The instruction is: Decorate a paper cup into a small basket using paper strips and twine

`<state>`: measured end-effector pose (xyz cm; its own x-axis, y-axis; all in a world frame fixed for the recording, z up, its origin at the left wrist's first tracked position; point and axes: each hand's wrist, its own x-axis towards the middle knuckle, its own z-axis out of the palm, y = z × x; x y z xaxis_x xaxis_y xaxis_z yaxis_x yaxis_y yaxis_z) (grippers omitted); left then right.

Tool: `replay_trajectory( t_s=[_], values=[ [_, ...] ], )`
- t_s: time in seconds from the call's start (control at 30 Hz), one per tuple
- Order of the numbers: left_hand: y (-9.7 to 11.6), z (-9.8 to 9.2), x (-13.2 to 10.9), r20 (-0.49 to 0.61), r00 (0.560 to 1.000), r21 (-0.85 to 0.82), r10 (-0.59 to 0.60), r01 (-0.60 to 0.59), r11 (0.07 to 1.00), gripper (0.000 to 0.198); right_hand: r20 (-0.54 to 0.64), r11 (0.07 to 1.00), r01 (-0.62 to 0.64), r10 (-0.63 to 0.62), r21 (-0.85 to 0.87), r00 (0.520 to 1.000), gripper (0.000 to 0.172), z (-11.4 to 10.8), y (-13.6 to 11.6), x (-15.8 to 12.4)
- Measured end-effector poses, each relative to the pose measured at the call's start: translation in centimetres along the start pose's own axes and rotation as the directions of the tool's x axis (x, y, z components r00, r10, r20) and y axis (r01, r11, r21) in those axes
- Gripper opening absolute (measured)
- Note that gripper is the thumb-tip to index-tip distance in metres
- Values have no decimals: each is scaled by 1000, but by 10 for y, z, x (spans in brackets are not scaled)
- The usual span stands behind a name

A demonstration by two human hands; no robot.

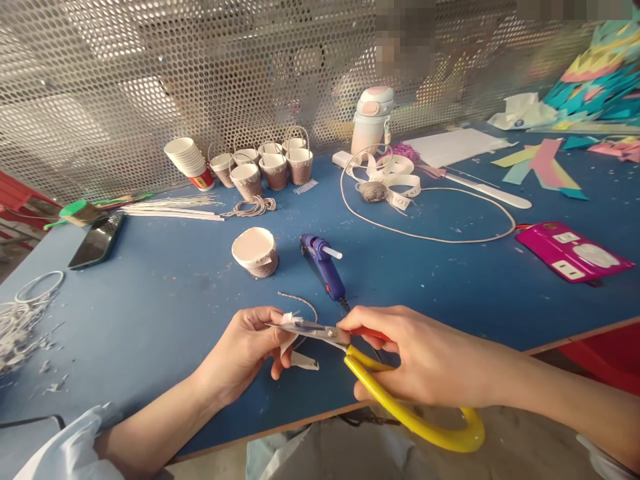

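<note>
My right hand grips a pair of scissors by the handles, one yellow and one red. The blades point left, up to the fingers of my left hand. That hand is closed in a pinch on a white ribbon, whose loose end hangs below the blades. A thin cord curves behind the ribbon. Beyond my hands, a purple glue gun lies on the table with a white glue stick poking out. Left of it stands a small wrapped paper cup without a handle.
Several wrapped cups with cord handles stand at the back, beside stacked paper cups. Farther right are a bottle, coiled printed ribbon and a magenta power strip. A phone and cord scraps lie left.
</note>
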<state>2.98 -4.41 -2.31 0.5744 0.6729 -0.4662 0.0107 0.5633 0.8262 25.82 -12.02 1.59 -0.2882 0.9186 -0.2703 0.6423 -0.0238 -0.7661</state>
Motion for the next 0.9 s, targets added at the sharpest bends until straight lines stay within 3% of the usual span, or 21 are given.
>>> replay_trajectory(
  t_s=[0.27, 0.9],
  values=[
    [-2, 0, 1, 32, 999, 30, 5, -6, 1000, 33, 91, 991, -106, 99, 77, 991, 33, -3, -6, 2],
    [-2, -2, 1, 43, 999, 79, -19, 15, 997, 30, 5, 998, 57, -57, 25, 998, 40, 2, 12, 3]
  ],
)
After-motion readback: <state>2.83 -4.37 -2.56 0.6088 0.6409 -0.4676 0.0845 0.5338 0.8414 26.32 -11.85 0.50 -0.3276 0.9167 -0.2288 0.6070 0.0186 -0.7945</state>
